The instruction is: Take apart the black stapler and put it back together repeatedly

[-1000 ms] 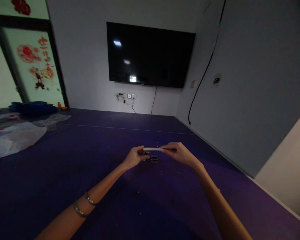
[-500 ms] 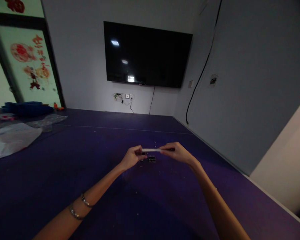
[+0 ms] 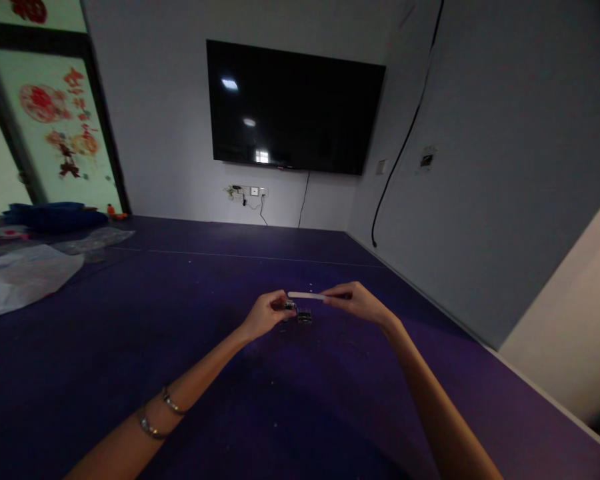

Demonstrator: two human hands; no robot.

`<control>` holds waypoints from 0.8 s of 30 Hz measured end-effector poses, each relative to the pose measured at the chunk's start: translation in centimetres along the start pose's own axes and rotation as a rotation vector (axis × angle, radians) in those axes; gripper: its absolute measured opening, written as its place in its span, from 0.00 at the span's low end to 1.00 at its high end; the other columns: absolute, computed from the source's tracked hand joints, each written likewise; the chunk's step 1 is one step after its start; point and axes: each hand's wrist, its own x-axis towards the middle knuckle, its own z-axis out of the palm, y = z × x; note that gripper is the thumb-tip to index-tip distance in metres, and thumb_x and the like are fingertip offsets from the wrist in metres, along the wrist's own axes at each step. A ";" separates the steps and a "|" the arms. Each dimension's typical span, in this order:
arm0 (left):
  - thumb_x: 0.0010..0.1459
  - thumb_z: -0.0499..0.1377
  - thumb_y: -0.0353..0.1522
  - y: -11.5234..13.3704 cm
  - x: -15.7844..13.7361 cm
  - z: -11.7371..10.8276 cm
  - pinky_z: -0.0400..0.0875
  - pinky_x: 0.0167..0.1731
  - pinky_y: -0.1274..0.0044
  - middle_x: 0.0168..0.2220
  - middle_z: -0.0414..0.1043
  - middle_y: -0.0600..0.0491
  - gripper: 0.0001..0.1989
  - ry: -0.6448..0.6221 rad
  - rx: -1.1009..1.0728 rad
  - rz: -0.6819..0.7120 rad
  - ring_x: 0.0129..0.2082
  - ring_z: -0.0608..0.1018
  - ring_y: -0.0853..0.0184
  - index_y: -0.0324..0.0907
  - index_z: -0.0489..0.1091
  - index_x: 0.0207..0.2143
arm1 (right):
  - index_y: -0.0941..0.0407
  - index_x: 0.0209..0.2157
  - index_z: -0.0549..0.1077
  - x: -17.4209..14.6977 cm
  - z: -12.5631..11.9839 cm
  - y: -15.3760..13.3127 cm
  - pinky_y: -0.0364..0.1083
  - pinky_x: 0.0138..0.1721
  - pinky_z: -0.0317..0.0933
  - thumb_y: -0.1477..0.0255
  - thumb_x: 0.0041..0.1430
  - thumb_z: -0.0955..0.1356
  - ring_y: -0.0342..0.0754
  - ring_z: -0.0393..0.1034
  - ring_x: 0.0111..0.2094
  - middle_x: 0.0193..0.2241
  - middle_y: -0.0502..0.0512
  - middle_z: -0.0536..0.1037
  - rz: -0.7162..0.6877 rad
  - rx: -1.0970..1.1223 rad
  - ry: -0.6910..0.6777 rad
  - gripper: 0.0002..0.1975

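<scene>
The left hand (image 3: 266, 315), nearly closed, pinches a small part (image 3: 291, 305) over the surface (image 3: 220, 413), well in from its right edge. A dark block (image 3: 305, 317) lies just beside. The right hand (image 3: 359, 301) grips a white strip (image 3: 304, 295) between close fingers. Seemingly the strip is being worked at the part, which calls for steady pinching. Since the earlier frame, the strip's left end has cleared the left thumb.
</scene>
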 end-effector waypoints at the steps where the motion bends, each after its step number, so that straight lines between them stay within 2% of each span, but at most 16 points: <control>1: 0.44 0.64 0.33 0.0 0.0 0.0 0.64 0.30 0.78 0.26 0.70 0.56 0.12 0.000 0.000 -0.004 0.27 0.71 0.71 0.39 0.63 0.24 | 0.54 0.40 0.76 0.0 0.0 0.1 0.46 0.38 0.63 0.62 0.52 0.66 0.48 0.72 0.36 0.36 0.54 0.79 0.004 0.007 -0.006 0.16; 6: 0.44 0.64 0.32 0.2 0.0 0.0 0.63 0.27 0.79 0.22 0.67 0.58 0.11 0.007 0.021 -0.021 0.24 0.69 0.73 0.39 0.63 0.23 | 0.55 0.40 0.76 0.0 -0.2 0.2 0.44 0.34 0.63 0.60 0.52 0.67 0.47 0.71 0.33 0.35 0.54 0.79 -0.016 0.058 -0.105 0.17; 11: 0.44 0.63 0.32 0.2 0.1 -0.1 0.62 0.26 0.80 0.22 0.66 0.59 0.11 0.020 0.022 -0.011 0.24 0.68 0.74 0.39 0.62 0.23 | 0.55 0.40 0.76 0.1 -0.3 1.0 0.47 0.37 0.63 0.60 0.51 0.67 0.49 0.72 0.35 0.35 0.54 0.79 0.024 0.059 -0.043 0.18; 16: 0.43 0.64 0.33 0.2 0.2 -0.2 0.62 0.26 0.80 0.21 0.66 0.59 0.11 0.026 0.042 -0.005 0.23 0.68 0.74 0.39 0.63 0.23 | 0.55 0.39 0.76 0.0 -0.6 1.4 0.46 0.36 0.64 0.60 0.49 0.68 0.48 0.72 0.34 0.36 0.55 0.79 0.019 0.080 -0.111 0.18; 21: 0.45 0.62 0.32 0.5 0.1 -0.2 0.61 0.26 0.80 0.22 0.66 0.58 0.09 0.025 0.043 0.003 0.23 0.68 0.74 0.38 0.64 0.23 | 0.55 0.40 0.76 -0.2 -0.7 1.5 0.46 0.37 0.64 0.60 0.50 0.68 0.48 0.72 0.35 0.36 0.55 0.79 0.034 0.087 -0.059 0.18; 24: 0.43 0.63 0.32 0.6 0.1 0.0 0.60 0.25 0.81 0.20 0.65 0.60 0.10 0.029 0.037 -0.010 0.22 0.67 0.75 0.39 0.62 0.22 | 0.55 0.39 0.76 -0.2 -0.7 1.6 0.46 0.36 0.64 0.60 0.49 0.68 0.47 0.72 0.34 0.35 0.54 0.79 0.032 0.097 -0.119 0.18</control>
